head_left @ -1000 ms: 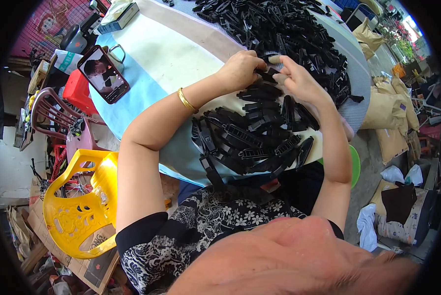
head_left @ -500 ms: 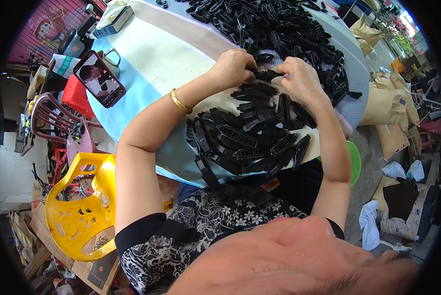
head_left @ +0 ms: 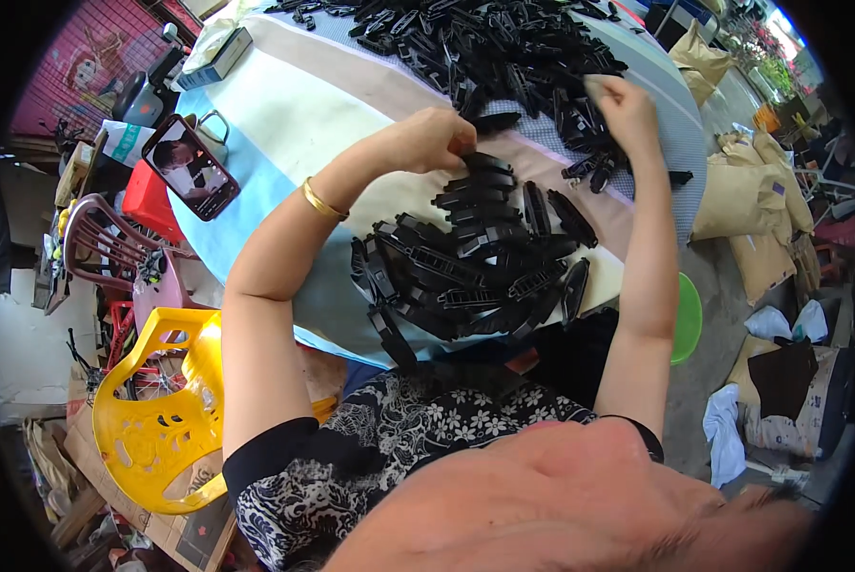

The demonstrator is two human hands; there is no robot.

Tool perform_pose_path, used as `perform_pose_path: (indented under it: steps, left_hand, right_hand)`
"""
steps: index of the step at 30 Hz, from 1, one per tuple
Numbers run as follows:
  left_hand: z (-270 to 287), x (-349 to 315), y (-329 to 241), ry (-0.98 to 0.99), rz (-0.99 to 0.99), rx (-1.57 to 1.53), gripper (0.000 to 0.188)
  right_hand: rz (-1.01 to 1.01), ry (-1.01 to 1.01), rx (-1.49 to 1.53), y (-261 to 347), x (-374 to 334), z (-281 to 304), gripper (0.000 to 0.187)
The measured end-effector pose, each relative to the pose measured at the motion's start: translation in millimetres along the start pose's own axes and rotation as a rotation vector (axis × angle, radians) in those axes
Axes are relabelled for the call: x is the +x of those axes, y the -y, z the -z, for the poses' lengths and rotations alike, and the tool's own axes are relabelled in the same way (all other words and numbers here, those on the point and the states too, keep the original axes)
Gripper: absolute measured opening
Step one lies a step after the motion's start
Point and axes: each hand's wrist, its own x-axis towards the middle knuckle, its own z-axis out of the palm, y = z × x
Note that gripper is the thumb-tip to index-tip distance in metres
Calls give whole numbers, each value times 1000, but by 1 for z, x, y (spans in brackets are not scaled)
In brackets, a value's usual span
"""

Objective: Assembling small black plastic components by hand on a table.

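Note:
My left hand (head_left: 429, 140), with a gold bangle at the wrist, has its fingers closed at the far end of a row of black plastic clip-like pieces (head_left: 487, 212). Its fingertips pinch the endmost black piece (head_left: 491, 165). Another black piece (head_left: 498, 123) lies just beyond those fingers. My right hand (head_left: 628, 112) is over the right side of a large heap of similar pieces (head_left: 504, 57). Its fingers are bent and smeared by motion, so whether they hold anything is unclear. Nearer me, more black pieces (head_left: 437, 276) lie in a loose cluster.
The round table has a striped cloth (head_left: 303, 86). On its left stand a phone (head_left: 190, 167) playing a video, a glass mug (head_left: 214, 129) and a tissue box (head_left: 216, 57). A yellow chair (head_left: 160, 429) is at lower left; a green basin (head_left: 687, 319) and sacks (head_left: 747, 200) are at right.
Both hands were together at the row's far end. My right hand has moved away to the right, over the heap; my left hand has shifted slightly left and stays at the row's end.

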Motion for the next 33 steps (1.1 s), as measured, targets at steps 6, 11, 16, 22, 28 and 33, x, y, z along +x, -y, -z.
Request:
perform_pose_path:
  steps: [6,11,16,22,28,33]
  left_hand:
    - [29,18,-11,396,-132,280,22]
    - [-21,77,-61,-124,-276,161,39]
    - [-65,107,-64,-79,-86,222,41]
    - [-40,74,-29,-283,-53,2,54]
    - [-15,15,-19,-256,197,-869,66]
    - [-7,6,23,-101,248,-995,43]
  right_hand:
    - [-202,258,-548,-36,10,-1,27]
    - [-213,217,-593,-30,12,-5,23]
    - [-164,100,-553,-33,9,2,17]
    - [61,-82,10,-9,2,5,21]
    - [121,450,421,72,-40,-18,33]
    - [151,528,450,79,-43,-29,29]
